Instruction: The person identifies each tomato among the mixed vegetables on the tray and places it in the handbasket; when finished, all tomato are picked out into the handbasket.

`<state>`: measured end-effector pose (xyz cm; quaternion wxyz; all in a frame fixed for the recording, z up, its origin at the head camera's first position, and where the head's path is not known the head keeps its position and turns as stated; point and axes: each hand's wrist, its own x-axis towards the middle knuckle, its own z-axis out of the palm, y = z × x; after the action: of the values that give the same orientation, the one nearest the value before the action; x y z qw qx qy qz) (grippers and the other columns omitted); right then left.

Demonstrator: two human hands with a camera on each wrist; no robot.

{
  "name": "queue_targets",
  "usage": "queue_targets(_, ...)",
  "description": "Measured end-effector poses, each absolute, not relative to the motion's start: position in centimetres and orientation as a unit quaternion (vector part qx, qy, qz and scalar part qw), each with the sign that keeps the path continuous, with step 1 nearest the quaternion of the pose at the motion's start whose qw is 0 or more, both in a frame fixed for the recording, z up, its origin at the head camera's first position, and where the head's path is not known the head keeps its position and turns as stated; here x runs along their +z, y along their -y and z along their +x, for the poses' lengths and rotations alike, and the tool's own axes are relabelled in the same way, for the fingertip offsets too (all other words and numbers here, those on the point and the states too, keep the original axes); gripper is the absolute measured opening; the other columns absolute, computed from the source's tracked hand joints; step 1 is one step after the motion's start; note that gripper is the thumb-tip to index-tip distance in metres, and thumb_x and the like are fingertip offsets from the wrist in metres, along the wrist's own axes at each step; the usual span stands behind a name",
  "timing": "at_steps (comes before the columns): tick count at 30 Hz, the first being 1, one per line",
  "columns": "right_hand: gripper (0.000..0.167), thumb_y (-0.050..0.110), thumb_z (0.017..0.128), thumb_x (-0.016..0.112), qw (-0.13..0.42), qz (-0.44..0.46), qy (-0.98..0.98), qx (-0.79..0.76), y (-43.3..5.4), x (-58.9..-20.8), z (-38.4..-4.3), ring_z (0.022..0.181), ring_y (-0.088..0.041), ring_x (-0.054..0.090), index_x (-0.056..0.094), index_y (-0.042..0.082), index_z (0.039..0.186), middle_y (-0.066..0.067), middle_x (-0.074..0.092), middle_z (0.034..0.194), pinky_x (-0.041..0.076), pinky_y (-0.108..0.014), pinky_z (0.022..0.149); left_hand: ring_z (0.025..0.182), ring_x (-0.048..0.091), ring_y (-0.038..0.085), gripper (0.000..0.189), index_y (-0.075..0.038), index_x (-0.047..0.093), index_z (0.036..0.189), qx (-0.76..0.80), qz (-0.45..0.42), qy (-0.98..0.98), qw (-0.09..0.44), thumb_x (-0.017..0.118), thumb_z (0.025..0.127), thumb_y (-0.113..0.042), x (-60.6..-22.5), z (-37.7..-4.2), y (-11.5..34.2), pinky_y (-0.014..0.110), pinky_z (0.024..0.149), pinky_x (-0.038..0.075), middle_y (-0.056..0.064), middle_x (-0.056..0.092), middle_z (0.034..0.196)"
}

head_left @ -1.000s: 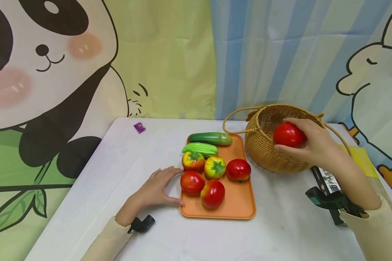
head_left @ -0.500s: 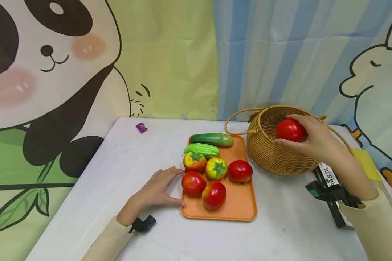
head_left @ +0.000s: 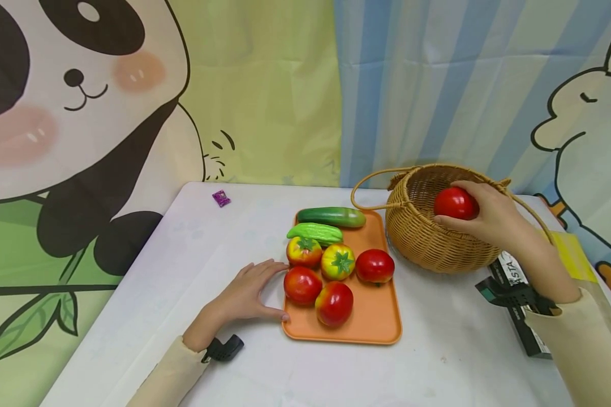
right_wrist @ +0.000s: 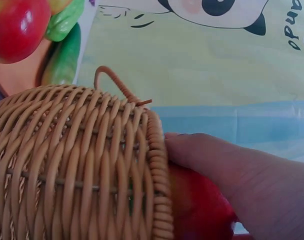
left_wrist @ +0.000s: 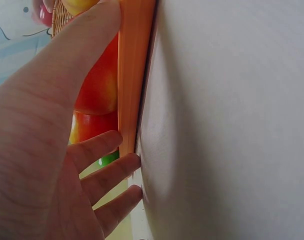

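My right hand [head_left: 494,217] grips a red tomato-like fruit [head_left: 456,203] at the mouth of a wicker basket [head_left: 438,249]. In the right wrist view the thumb lies along the red fruit [right_wrist: 197,205], beside the basket's rim [right_wrist: 159,175]. My left hand [head_left: 244,294] touches the left edge of an orange tray [head_left: 371,322], thumb and fingers spread. On the tray lie a dark green cucumber [head_left: 331,216], a light green ridged gourd [head_left: 315,232] and several red and yellow fruits, among them a red one [head_left: 374,265] near the right edge. The left wrist view shows fingertips at the tray's side [left_wrist: 129,75].
A small purple wrapped candy [head_left: 221,198] lies at the back left of the white table [head_left: 193,237]. Right of the basket, partly under my right forearm, are a black pasta box [head_left: 529,333] and something yellow [head_left: 572,254]. The basket's handle [head_left: 358,186] sticks out to the left.
The right hand and the red fruit have shifted slightly right relative to the basket's mouth. The view has moved a little. The left hand stays at the tray's edge.
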<state>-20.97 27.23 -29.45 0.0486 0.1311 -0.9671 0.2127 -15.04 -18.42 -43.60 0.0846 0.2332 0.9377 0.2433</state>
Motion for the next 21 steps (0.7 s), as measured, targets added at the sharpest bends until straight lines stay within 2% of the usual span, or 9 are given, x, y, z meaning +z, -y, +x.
queue_targets(21,0.074,0.035,0.085,0.075,0.046,0.146,0.963,0.221,-28.1,-31.3,-22.3,0.111,-0.053,0.047,0.042,-0.006,0.137,-0.036,0.047,0.129,0.043,-0.071,0.085,0.144,0.029,0.027,0.098,-0.023,0.044,0.146,0.246,0.230,-0.937,0.093,0.077,0.065,-0.069,-43.4,-15.0,18.3,0.059,0.118,0.012,0.001,0.042,0.151)
